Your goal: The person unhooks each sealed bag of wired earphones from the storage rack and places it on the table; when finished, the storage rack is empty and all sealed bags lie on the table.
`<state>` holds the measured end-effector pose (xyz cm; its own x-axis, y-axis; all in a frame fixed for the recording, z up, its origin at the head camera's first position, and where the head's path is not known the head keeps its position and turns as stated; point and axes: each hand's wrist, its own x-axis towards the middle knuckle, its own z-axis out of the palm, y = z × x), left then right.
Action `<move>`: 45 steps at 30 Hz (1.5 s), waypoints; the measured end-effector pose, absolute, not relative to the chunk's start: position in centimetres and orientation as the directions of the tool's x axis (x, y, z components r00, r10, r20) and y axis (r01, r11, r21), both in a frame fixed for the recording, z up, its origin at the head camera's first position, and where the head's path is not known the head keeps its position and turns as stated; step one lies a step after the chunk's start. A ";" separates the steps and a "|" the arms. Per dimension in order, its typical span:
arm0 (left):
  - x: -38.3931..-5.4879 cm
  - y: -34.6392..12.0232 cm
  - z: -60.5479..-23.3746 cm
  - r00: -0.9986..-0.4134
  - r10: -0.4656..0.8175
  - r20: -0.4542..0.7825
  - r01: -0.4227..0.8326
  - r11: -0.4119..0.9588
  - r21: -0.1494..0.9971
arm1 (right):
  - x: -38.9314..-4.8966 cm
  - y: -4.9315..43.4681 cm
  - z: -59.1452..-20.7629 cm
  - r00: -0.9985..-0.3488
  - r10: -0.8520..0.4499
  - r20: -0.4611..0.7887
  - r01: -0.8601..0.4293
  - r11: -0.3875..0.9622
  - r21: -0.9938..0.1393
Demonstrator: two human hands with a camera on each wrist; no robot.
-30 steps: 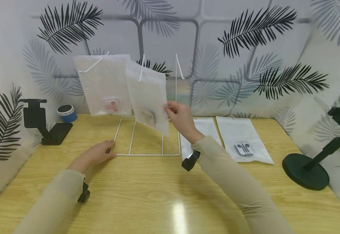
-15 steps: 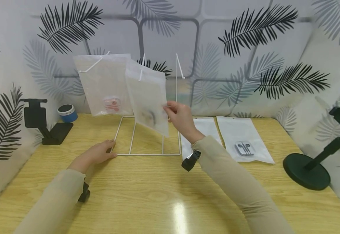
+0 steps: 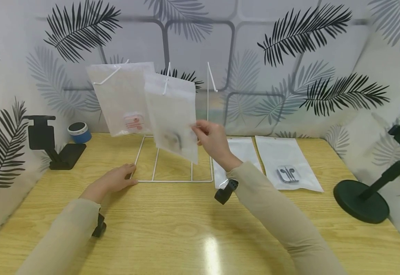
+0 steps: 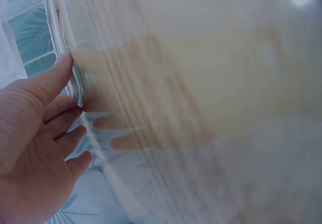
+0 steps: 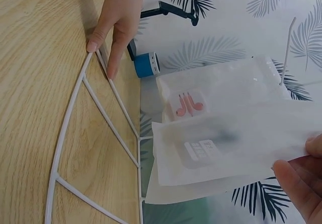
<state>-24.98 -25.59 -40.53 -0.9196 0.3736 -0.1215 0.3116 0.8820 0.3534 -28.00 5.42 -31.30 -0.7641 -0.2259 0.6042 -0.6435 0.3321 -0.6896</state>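
Observation:
A white wire display rack (image 3: 172, 181) with three prongs stands on the table. My left hand (image 3: 112, 180) grips its front left base corner; in the left wrist view the thumb and index finger (image 4: 60, 108) lie around the wire. From the middle prong hangs a frosted zip bag (image 3: 172, 114) with a dark coiled shape inside, tilted. My right hand (image 3: 215, 143) pinches this bag's right edge. The right wrist view shows another white bag (image 5: 161, 196) close behind it. A bag with pink earphones (image 3: 126, 95) hangs on the left prong; the right prong (image 3: 212, 78) holds nothing.
Two white bags lie right of the rack, one with dark earphones in a clear case (image 3: 287, 174), the other (image 3: 243, 147) partly behind my right arm. A black phone stand (image 3: 41, 137) and blue speaker (image 3: 79, 133) stand left, a dark round-based stand (image 3: 361, 200) right.
The bag in my right hand has turned slightly to face forward, and its lower corner has dropped a little. My left hand has stayed at the rack's corner.

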 end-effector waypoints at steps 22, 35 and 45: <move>-24.9 -25.5 -40.3 -0.923 0.360 -0.136 0.289 0.883 0.370 | -26.1 6.5 -31.3 -0.758 -0.256 0.600 -0.652 0.268 -0.710; -25.0 -26.0 -40.8 -0.912 0.398 -0.093 0.335 0.858 0.388 | -24.9 6.9 -31.4 -0.751 -0.270 0.602 -0.658 0.236 -0.715; -25.1 -25.6 -40.6 -0.912 0.395 -0.114 0.338 0.879 0.337 | -24.1 7.2 -31.3 -0.750 -0.274 0.602 -0.659 0.229 -0.717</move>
<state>-25.06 -25.59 -40.57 -0.9117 0.3946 -0.1142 0.3382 0.8788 0.3366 -24.10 7.22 -31.35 -0.7502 -0.2743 0.6016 -0.6586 0.2289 -0.7169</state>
